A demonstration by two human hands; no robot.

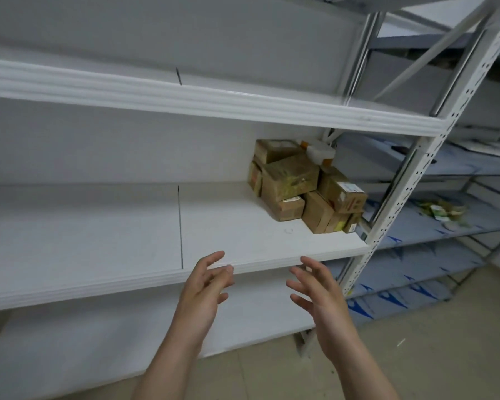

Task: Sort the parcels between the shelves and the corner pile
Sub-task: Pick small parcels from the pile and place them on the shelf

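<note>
Both hands empty: left hand (pixel 204 287) and right hand (pixel 318 293) spread loose before the middle shelf (pixel 127 232). Brown parcels (pixel 303 186) piled in its right corner, labels unreadable.

Parcels (pixel 303 186) on the middle shelf (pixel 98 241)
They are stacked in its right rear corner; a second rack (pixel 410 272) stands just right of the shelving.

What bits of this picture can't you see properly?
Head view only:
Labels on the cardboard boxes: too small and blurry to read.
Number of boxes: front ones hide those behind.
White tub: mostly hidden behind the boxes.
Green things on the next rack: too blurred to name.
Corner pile: outside the picture.
</note>
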